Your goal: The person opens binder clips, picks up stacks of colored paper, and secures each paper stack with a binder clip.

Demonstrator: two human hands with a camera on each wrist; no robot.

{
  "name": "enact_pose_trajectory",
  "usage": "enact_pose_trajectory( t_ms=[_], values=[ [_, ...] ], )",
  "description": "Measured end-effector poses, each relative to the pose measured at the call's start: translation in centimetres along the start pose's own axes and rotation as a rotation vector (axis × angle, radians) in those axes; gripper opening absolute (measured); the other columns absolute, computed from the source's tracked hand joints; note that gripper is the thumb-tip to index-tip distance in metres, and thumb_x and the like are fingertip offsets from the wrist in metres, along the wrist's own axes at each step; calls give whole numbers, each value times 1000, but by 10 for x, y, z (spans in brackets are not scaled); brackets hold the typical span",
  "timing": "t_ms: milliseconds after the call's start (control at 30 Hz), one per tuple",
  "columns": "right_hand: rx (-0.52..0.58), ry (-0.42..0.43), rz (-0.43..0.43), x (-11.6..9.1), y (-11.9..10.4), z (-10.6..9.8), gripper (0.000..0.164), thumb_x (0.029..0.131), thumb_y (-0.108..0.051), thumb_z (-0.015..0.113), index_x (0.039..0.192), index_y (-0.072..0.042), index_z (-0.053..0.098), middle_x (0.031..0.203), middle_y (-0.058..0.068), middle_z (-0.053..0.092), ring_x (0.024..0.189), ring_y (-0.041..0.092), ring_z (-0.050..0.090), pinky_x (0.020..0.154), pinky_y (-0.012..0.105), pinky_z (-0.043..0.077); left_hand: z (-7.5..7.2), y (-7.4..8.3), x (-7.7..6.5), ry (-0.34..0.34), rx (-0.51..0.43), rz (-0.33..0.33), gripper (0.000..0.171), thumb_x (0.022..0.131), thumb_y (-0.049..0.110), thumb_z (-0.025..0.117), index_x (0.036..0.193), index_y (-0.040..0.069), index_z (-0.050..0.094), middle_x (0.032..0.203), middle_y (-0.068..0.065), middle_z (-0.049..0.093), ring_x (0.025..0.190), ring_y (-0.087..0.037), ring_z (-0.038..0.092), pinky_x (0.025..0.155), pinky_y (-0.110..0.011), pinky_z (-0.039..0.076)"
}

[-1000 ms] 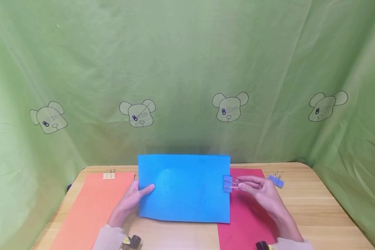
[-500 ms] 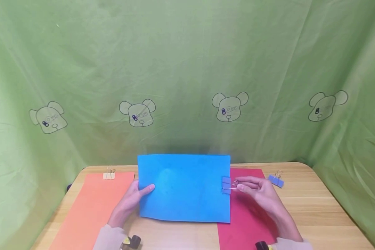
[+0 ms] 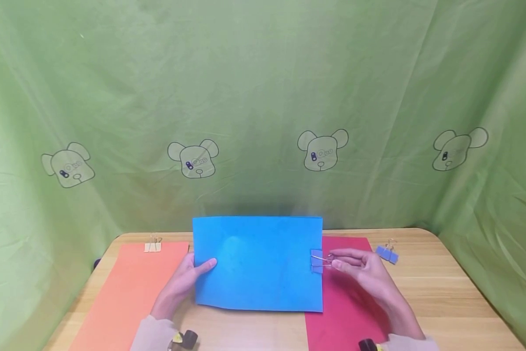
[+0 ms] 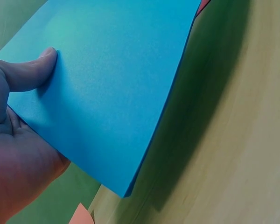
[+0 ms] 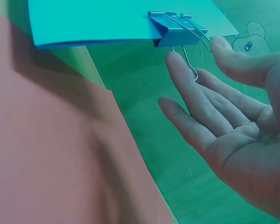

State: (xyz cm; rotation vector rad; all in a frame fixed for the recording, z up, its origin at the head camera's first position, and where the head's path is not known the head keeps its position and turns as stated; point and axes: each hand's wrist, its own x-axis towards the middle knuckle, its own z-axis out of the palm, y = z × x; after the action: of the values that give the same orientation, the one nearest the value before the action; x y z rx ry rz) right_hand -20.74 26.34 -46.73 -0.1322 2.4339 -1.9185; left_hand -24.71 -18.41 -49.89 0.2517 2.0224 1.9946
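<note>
Upright over the table's middle stands a folded or stacked blue sheet of paper [image 3: 263, 273]. My left hand [image 3: 181, 280] grips its left edge, thumb on the near face [image 4: 35, 72] and the other fingers hidden behind. A blue-purple binder clip [image 3: 316, 268] sits over the paper's right edge. With thumb and fingers, my right hand [image 3: 372, 278] pinches the clip's wire handles. In the right wrist view the clip [image 5: 179, 33] straddles the edge; the thumb tip is at the upper handle and a fingertip is close by the lower one.
An orange sheet [image 3: 131, 297] lies at the left, with a pale yellow binder clip [image 3: 152, 247] at its far end. A red sheet [image 3: 348, 307] lies under the right hand. Another purple binder clip [image 3: 387, 254] rests at the back right of the wooden table [image 3: 456, 302]. Green cloth hangs behind.
The binder clip and my right fingers have shifted slightly left, and the clip now sits farther in over the paper's edge. My left hand has barely moved.
</note>
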Motion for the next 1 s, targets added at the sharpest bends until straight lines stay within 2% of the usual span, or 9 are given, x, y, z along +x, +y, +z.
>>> enact_pose_trajectory(
  t_ms=[133, 433, 733, 1000],
  values=[
    [15, -21, -14, 0, 1, 0, 50, 94, -16, 76, 135, 8, 60, 117, 20, 73, 105, 26, 73, 90, 21, 54, 0, 0, -1, 1, 0, -3, 49, 102, 23, 65, 137, -7, 47, 120, -14, 70, 110, -25, 69, 98, -40, 54],
    [19, -52, -26, -1, 3, -1, 51, 95, -17, 75, 136, 9, 59, 121, 21, 71, 108, 28, 72, 91, 21, 54, -1, 0, 0, -1, 7, 5, 47, 102, 22, 64, 135, -7, 48, 117, -14, 71, 107, -25, 70, 96, -40, 55],
    [-4, -81, -18, -2, 2, -2, 51, 96, -21, 74, 137, 6, 60, 126, 18, 70, 112, 28, 70, 92, 22, 53, -2, 0, -1, 13, 15, -8, 48, 102, 24, 65, 135, -6, 47, 116, -12, 71, 108, -24, 69, 98, -37, 54],
    [17, -117, -46, -2, 2, -3, 47, 98, -18, 71, 137, 6, 60, 130, 18, 68, 111, 21, 71, 94, 22, 52, -4, 1, -2, -8, 5, 4, 47, 102, 21, 63, 135, -8, 46, 115, -13, 72, 106, -23, 70, 94, -39, 56]
  ],
)
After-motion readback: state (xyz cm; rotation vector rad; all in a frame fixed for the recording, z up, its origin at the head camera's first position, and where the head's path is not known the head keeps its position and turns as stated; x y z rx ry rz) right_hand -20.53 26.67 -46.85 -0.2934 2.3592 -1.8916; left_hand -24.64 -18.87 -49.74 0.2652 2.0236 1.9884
